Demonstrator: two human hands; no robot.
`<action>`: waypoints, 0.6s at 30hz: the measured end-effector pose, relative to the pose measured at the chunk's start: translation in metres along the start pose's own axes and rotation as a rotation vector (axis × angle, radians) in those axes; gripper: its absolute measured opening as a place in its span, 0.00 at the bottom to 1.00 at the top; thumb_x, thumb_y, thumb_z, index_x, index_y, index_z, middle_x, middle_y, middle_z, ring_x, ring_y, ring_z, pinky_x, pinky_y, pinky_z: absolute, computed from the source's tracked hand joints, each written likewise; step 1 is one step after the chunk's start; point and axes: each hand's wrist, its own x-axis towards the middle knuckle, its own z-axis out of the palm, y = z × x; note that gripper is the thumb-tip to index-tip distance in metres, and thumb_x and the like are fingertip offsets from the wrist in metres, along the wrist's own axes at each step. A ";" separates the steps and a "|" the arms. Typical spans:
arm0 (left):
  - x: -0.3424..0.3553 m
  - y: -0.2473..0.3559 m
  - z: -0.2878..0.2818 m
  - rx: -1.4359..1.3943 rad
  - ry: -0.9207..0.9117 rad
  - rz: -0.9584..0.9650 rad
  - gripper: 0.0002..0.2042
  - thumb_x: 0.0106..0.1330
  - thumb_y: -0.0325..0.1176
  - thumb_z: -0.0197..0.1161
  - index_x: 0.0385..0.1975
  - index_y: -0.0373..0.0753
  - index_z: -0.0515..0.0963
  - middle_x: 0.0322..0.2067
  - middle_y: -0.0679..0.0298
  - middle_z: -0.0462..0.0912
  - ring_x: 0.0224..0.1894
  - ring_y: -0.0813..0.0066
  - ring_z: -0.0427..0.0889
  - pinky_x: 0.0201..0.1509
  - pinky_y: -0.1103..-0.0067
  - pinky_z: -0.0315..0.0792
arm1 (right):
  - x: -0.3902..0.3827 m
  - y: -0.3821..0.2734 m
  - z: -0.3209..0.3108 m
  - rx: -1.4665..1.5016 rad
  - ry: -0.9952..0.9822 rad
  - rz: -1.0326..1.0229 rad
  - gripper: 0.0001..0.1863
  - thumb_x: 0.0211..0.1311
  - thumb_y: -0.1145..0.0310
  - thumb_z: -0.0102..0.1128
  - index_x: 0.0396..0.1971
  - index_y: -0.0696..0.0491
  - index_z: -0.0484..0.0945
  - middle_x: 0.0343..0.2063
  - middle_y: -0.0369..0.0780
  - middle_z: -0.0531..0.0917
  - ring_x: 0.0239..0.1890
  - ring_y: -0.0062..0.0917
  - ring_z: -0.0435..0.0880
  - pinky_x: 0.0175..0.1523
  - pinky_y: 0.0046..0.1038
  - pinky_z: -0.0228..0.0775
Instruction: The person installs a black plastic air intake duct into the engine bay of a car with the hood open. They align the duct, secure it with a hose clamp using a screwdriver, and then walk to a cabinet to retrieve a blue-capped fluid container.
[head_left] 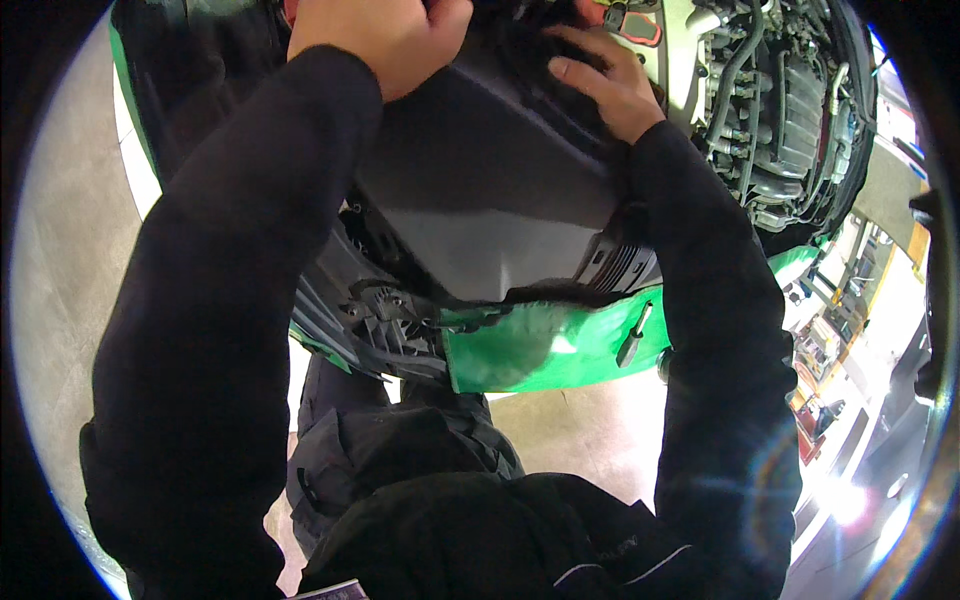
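Note:
At the upper edge, my left hand [385,40] is curled closed; its fingertips and whatever it grips are hidden. To its right, my right hand [615,85] has its fingers stretched apart over a dark part of the car, with the thumb pointing left. A large black plastic panel [480,190] lies below and between my hands. Close by the right hand is a red-and-black piece [640,28] whose kind I cannot make out.
An engine [790,120] with hoses fills the upper right. Along the car's near edge hangs a green protective cover [520,350], with a screwdriver [629,350] lying on it. A black slatted vent [615,266] sits just above the cover. Cluttered shelving [825,340] stands at the far right.

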 end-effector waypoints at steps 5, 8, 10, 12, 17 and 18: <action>0.004 -0.004 -0.001 -0.013 0.035 0.073 0.06 0.54 0.27 0.62 0.31 0.37 0.75 0.30 0.52 0.77 0.39 0.46 0.74 0.44 0.56 0.67 | 0.006 -0.003 -0.009 0.040 -0.087 0.044 0.28 0.59 0.53 0.73 0.56 0.53 0.84 0.46 0.47 0.87 0.51 0.29 0.84 0.59 0.30 0.72; 0.001 -0.004 0.001 -0.026 0.004 0.042 0.06 0.54 0.27 0.62 0.31 0.38 0.75 0.31 0.52 0.78 0.40 0.46 0.74 0.44 0.56 0.67 | 0.008 -0.001 -0.013 0.327 -0.032 0.166 0.28 0.60 0.54 0.72 0.57 0.53 0.84 0.44 0.46 0.88 0.49 0.26 0.85 0.59 0.29 0.73; -0.001 -0.005 0.003 -0.014 0.029 0.040 0.06 0.55 0.27 0.62 0.32 0.38 0.76 0.32 0.52 0.78 0.41 0.46 0.74 0.45 0.56 0.67 | 0.008 -0.002 -0.014 0.283 0.072 0.254 0.28 0.61 0.54 0.71 0.56 0.56 0.84 0.43 0.43 0.89 0.48 0.22 0.85 0.58 0.25 0.74; -0.002 -0.006 0.004 -0.016 0.033 0.045 0.06 0.55 0.27 0.63 0.33 0.37 0.77 0.33 0.52 0.79 0.42 0.47 0.75 0.46 0.56 0.67 | 0.008 -0.003 -0.014 0.077 -0.034 0.158 0.30 0.61 0.52 0.71 0.56 0.57 0.83 0.44 0.44 0.89 0.49 0.24 0.86 0.59 0.26 0.74; 0.001 -0.011 0.006 0.065 0.004 0.067 0.09 0.56 0.32 0.66 0.38 0.44 0.81 0.37 0.64 0.86 0.47 0.57 0.81 0.52 0.59 0.72 | 0.010 -0.007 -0.003 0.059 -0.026 0.180 0.35 0.58 0.44 0.71 0.58 0.55 0.83 0.49 0.52 0.87 0.54 0.38 0.85 0.63 0.32 0.72; 0.001 -0.011 0.007 0.070 0.008 0.070 0.09 0.56 0.31 0.65 0.37 0.44 0.81 0.37 0.64 0.85 0.47 0.57 0.80 0.51 0.60 0.73 | 0.012 -0.008 -0.002 0.045 -0.015 0.195 0.35 0.58 0.43 0.70 0.58 0.54 0.83 0.50 0.52 0.86 0.55 0.38 0.85 0.64 0.31 0.71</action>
